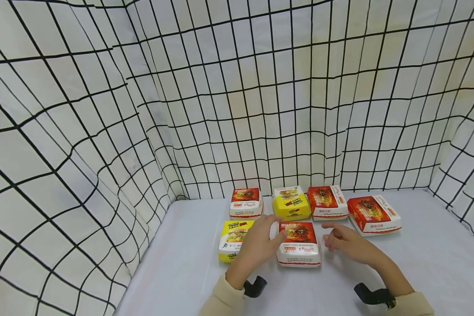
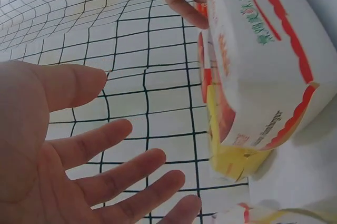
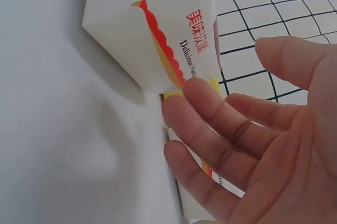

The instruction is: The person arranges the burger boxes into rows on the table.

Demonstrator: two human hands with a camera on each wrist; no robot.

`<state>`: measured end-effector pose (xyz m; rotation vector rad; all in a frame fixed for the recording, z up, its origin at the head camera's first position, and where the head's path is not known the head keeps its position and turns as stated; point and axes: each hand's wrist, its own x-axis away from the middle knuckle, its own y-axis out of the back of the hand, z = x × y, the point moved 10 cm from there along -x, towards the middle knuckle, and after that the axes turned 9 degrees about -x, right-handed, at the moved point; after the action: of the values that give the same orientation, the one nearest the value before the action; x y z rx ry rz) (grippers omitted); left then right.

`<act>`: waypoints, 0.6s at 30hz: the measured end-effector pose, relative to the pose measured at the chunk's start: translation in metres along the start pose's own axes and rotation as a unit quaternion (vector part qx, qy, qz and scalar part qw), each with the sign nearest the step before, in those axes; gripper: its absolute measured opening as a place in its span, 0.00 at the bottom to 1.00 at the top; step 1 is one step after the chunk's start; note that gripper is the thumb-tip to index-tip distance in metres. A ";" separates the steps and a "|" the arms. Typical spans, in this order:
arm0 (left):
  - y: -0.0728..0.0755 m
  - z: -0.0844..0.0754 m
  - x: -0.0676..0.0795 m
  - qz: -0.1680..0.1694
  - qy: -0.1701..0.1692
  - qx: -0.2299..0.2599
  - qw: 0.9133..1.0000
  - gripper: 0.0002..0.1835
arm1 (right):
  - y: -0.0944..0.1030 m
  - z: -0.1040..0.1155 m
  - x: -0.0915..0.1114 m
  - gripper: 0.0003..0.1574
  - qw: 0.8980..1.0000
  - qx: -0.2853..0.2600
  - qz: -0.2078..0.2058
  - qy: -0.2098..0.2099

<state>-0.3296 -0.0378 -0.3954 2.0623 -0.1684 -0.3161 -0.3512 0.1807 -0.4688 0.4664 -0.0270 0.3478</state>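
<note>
A red-and-white burger box (image 1: 299,252) sits on the white table between my two hands. My left hand (image 1: 258,248) is at its left side, with fingers spread and relaxed in the left wrist view; whether they touch the box I cannot tell. Beyond the right side of that box my right hand (image 1: 349,243) hovers, its fingers loosely bent and holding nothing. In the right wrist view, the fingertips of my right hand (image 3: 263,150) overlap the corner of the white box side (image 3: 174,39). My left hand partly covers a yellow burger box (image 1: 226,245) at the left.
Behind stands a row of burger boxes: a red-and-white one (image 1: 246,204), a yellow one (image 1: 291,204), another red one (image 1: 327,202) and a tilted-looking red one (image 1: 373,215) at the right. White walls with black grid netting (image 1: 260,109) close off the table's back and sides.
</note>
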 end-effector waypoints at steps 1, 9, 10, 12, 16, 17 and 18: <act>0.006 0.001 0.000 -0.010 -0.003 0.003 1.000 0.23 | 0.002 0.001 0.000 0.37 1.000 -0.001 -0.003 0.000; 0.044 0.003 -0.010 -0.061 -0.033 0.017 0.997 0.19 | 0.018 0.026 0.002 0.31 0.997 -0.017 -0.054 0.052; 0.047 0.002 -0.013 -0.061 -0.037 0.011 0.997 0.19 | 0.020 0.029 0.001 0.31 0.996 -0.018 -0.063 0.061; 0.052 -0.001 -0.019 -0.056 -0.047 0.004 0.997 0.19 | 0.025 0.033 0.000 0.31 0.994 -0.012 -0.084 0.063; 0.060 -0.003 -0.039 -0.048 -0.062 -0.005 0.997 0.18 | 0.031 0.042 -0.008 0.33 0.993 0.004 -0.105 0.062; 0.061 -0.001 -0.045 -0.045 -0.061 -0.009 0.997 0.18 | 0.032 0.045 -0.012 0.34 0.992 0.010 -0.107 0.061; 0.061 0.000 -0.052 -0.044 -0.058 -0.014 0.997 0.18 | 0.033 0.048 -0.016 0.35 0.992 0.015 -0.108 0.061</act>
<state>-0.3786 -0.0547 -0.3339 2.0286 -0.1424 -0.4894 -0.3743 0.1819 -0.4135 0.4723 0.1477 0.1647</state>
